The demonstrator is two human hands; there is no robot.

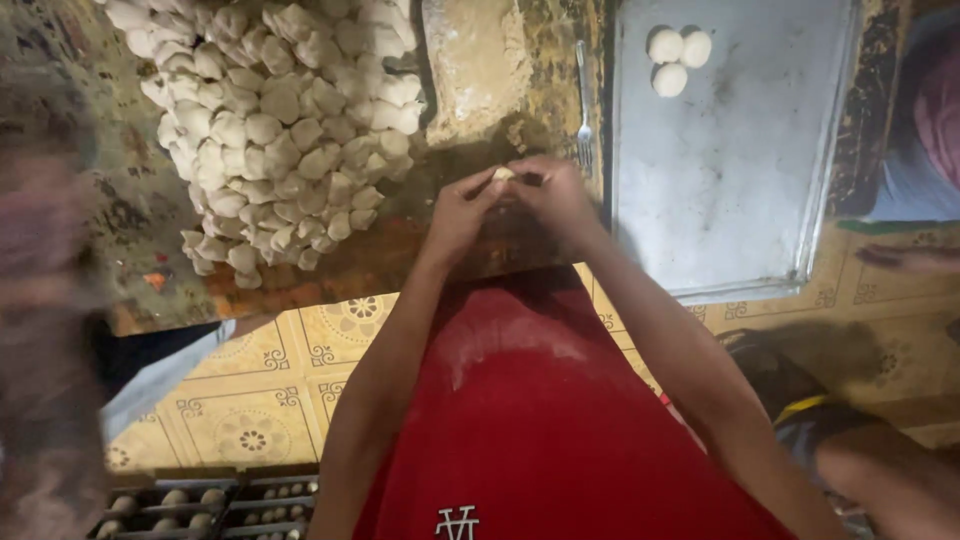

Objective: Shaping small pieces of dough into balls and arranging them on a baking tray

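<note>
dough piece (503, 175) | pinched by both hands' fingers (478, 190) | dough pile (280, 120) left | fork (583, 100), tray (740, 200) right

We see a dim, warm, yellowish scene. The brightest spot is the metal baking tray (740, 170), whose grey surface gives back a soft sheen without hard glare. Left of the tray, the heap of dough pieces (280, 120) is evenly lit and fairly sharp. Just beside the tray's left edge, our hands cast a dark shadow on the board. Far left of the tray, a large blurred shape smears the frame edge. Below the tray, the floor falls into shadow.
</note>
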